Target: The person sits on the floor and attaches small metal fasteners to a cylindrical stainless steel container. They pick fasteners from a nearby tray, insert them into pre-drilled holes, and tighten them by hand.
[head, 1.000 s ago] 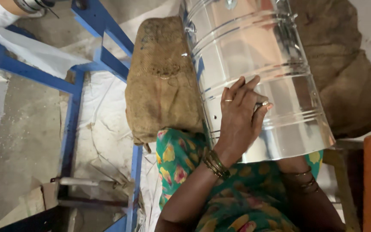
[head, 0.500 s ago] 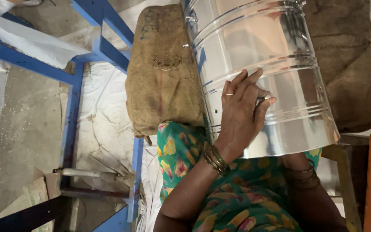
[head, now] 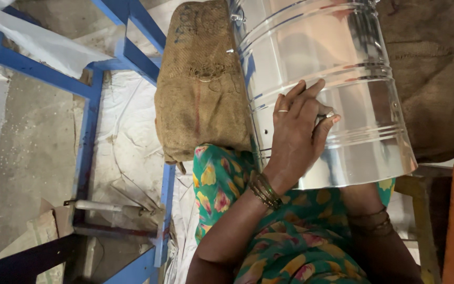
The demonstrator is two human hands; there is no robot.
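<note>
We've got the shiny steel drum [head: 321, 79] lying across our lap, right beside a burlap sack [head: 203, 79]. Our left hand [head: 295, 131] rests flat on its side, fingers spread, holding nothing. The right hand's hidden under the drum, so we can't tell its grip.

Little room on the left of the steel drum [head: 321, 89]: burlap sack [head: 200, 84] pressed against it, blue frame [head: 88, 137] just beyond. Another sack [head: 432, 79] close on the right. Open passage only over the drum's top side, partly taken by the left hand [head: 295, 131].
</note>
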